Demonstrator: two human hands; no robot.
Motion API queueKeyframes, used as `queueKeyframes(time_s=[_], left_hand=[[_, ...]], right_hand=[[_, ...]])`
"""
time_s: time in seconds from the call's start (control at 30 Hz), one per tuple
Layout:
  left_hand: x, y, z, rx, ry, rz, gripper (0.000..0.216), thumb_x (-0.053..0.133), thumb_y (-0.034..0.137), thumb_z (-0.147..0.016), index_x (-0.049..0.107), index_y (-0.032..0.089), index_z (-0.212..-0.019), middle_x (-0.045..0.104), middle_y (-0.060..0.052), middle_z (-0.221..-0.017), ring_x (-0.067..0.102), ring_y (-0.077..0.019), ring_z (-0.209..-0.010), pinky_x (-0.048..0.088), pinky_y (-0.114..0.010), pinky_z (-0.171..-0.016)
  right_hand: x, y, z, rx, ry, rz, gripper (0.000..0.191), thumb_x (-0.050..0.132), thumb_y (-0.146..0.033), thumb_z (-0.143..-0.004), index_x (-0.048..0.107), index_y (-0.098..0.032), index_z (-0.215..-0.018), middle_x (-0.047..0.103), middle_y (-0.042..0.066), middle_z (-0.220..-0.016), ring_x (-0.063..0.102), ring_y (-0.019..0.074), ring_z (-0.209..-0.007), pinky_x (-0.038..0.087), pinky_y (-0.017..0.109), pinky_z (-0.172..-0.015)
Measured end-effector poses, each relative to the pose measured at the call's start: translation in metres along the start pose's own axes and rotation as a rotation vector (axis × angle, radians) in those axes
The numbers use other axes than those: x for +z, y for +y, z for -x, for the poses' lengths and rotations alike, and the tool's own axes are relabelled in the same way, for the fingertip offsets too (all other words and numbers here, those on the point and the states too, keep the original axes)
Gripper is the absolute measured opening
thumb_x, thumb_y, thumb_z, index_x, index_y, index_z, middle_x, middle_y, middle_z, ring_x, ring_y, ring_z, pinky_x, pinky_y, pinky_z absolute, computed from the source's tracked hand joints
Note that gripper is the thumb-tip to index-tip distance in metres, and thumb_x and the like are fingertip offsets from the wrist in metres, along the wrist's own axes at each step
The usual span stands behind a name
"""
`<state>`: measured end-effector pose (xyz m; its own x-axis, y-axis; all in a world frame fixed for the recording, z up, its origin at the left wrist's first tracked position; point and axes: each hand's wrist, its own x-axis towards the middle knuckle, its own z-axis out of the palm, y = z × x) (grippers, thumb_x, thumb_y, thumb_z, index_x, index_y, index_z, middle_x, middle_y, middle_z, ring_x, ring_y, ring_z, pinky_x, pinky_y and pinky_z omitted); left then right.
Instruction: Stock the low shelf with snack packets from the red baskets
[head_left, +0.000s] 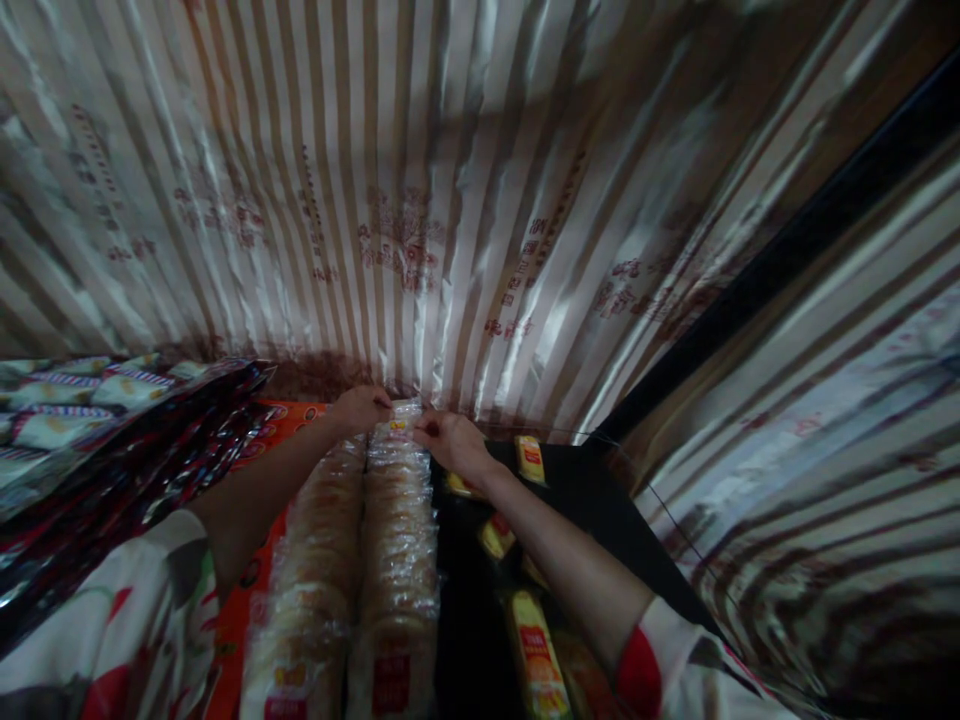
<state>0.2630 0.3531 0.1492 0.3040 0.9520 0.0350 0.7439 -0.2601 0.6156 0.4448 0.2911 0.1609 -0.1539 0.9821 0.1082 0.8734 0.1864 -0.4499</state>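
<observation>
Two long rows of round flat cakes in clear wrappers run away from me, a left row (319, 530) and a right row (397, 540); red labels show on the nearest packets. At the far end of the right row, a wrapped cake packet (405, 412) stands between my hands. My left hand (364, 409) is closed, its fingertips pinching the packet's left edge. Opposite it, my right hand (457, 443) is closed too, thumb and fingers on the packet's right edge. The dim light blurs the fingertips.
Yellow packets with red labels, one near (538, 655) and one far (529, 459), lie on the black surface (592, 520) at right. Dark shiny packets (172, 460) and white packets (52, 425) fill the left. Striped printed sheeting (405, 200) rises behind; a dark bar (750, 280) slants at right.
</observation>
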Motion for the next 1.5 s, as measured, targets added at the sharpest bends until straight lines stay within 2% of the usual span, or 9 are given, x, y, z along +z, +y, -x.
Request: queueKeyframes(time_s=[0.17, 0.3, 0.6, 0.8, 0.97, 1.13, 1.23, 1.37, 1.5], left_hand=[[0.001, -0.002, 0.0, -0.015, -0.003, -0.025, 0.017, 0.059, 0.026, -0.069, 0.068, 0.02, -0.082, 0.069, 0.001, -0.078, 0.062, -0.014, -0.077, 0.045, -0.02, -0.067], [0.0, -0.001, 0.001, -0.024, -0.011, -0.032, 0.019, 0.058, 0.027, -0.07, 0.068, 0.02, -0.085, 0.069, 0.001, -0.08, 0.062, -0.0148, -0.081, 0.045, -0.019, -0.069], [-0.007, 0.001, 0.016, 0.097, 0.032, 0.012, 0.027, 0.057, 0.029, -0.071, 0.066, 0.017, -0.094, 0.067, -0.005, -0.098, 0.06, -0.018, -0.09, 0.045, -0.026, -0.082], [-0.007, -0.006, 0.019, 0.121, 0.001, -0.037, 0.023, 0.059, 0.024, -0.068, 0.068, 0.017, -0.088, 0.067, -0.005, -0.093, 0.061, -0.0177, -0.086, 0.046, -0.026, -0.079], [-0.002, -0.005, 0.017, 0.136, 0.055, -0.065, 0.018, 0.058, 0.023, -0.069, 0.068, 0.018, -0.083, 0.067, -0.003, -0.092, 0.06, -0.0163, -0.084, 0.046, -0.024, -0.079], [0.0, -0.007, 0.016, 0.16, 0.074, -0.057, 0.017, 0.058, 0.021, -0.067, 0.067, 0.018, -0.081, 0.067, -0.003, -0.086, 0.06, -0.0171, -0.084, 0.046, -0.026, -0.079], [0.0, -0.008, 0.017, 0.183, 0.085, -0.066, 0.017, 0.058, 0.022, -0.068, 0.068, 0.017, -0.081, 0.067, -0.005, -0.088, 0.06, -0.0184, -0.085, 0.046, -0.029, -0.082], [-0.001, -0.006, 0.019, 0.205, 0.083, -0.068, 0.018, 0.057, 0.023, -0.069, 0.068, 0.016, -0.081, 0.067, -0.005, -0.087, 0.06, -0.0186, -0.084, 0.046, -0.031, -0.083], [-0.002, -0.005, 0.024, 0.229, 0.127, -0.079, 0.017, 0.056, 0.025, -0.072, 0.068, 0.016, -0.079, 0.064, -0.007, -0.096, 0.052, -0.0211, -0.105, 0.035, -0.035, -0.099]], right_hand=[[0.006, 0.007, -0.012, -0.045, -0.032, -0.069, 0.008, 0.063, -0.029, -0.076, 0.069, -0.024, -0.077, 0.069, -0.002, -0.074, 0.061, 0.013, -0.069, 0.04, 0.021, -0.061], [0.009, 0.005, -0.017, -0.096, 0.052, -0.027, 0.01, 0.061, -0.029, -0.077, 0.069, -0.023, -0.08, 0.069, 0.0, -0.078, 0.062, 0.0143, -0.072, 0.041, 0.023, -0.064], [0.014, 0.004, -0.016, 0.032, 0.107, 0.058, 0.015, 0.054, -0.033, -0.081, 0.066, -0.024, -0.081, 0.068, 0.001, -0.079, 0.061, 0.0153, -0.072, 0.04, 0.023, -0.062], [0.014, 0.006, -0.017, 0.023, 0.083, 0.019, 0.015, 0.054, -0.032, -0.082, 0.065, -0.022, -0.08, 0.067, 0.002, -0.079, 0.06, 0.0151, -0.073, 0.04, 0.023, -0.064], [0.006, 0.001, 0.001, -0.02, 0.228, -0.007, 0.015, 0.055, -0.03, -0.081, 0.061, -0.021, -0.091, 0.063, 0.004, -0.089, 0.058, 0.0142, -0.078, 0.04, 0.023, -0.07], [0.0, 0.006, 0.014, -0.034, 0.041, -0.08, 0.023, 0.052, -0.039, -0.082, 0.066, -0.022, -0.076, 0.065, -0.002, -0.069, 0.058, 0.0122, -0.064, 0.037, 0.02, -0.058], [0.003, 0.011, 0.012, -0.051, -0.036, -0.166, 0.017, 0.058, -0.035, -0.079, 0.069, -0.022, -0.077, 0.067, -0.003, -0.069, 0.058, 0.0111, -0.063, 0.036, 0.019, -0.056], [0.009, 0.011, 0.007, -0.033, -0.02, -0.199, 0.014, 0.059, -0.031, -0.078, 0.069, -0.021, -0.076, 0.068, -0.003, -0.07, 0.059, 0.0108, -0.063, 0.038, 0.019, -0.056], [0.011, 0.008, 0.005, -0.019, 0.049, -0.159, 0.012, 0.059, -0.031, -0.078, 0.069, -0.024, -0.077, 0.069, -0.003, -0.073, 0.06, 0.0121, -0.066, 0.039, 0.02, -0.06]])
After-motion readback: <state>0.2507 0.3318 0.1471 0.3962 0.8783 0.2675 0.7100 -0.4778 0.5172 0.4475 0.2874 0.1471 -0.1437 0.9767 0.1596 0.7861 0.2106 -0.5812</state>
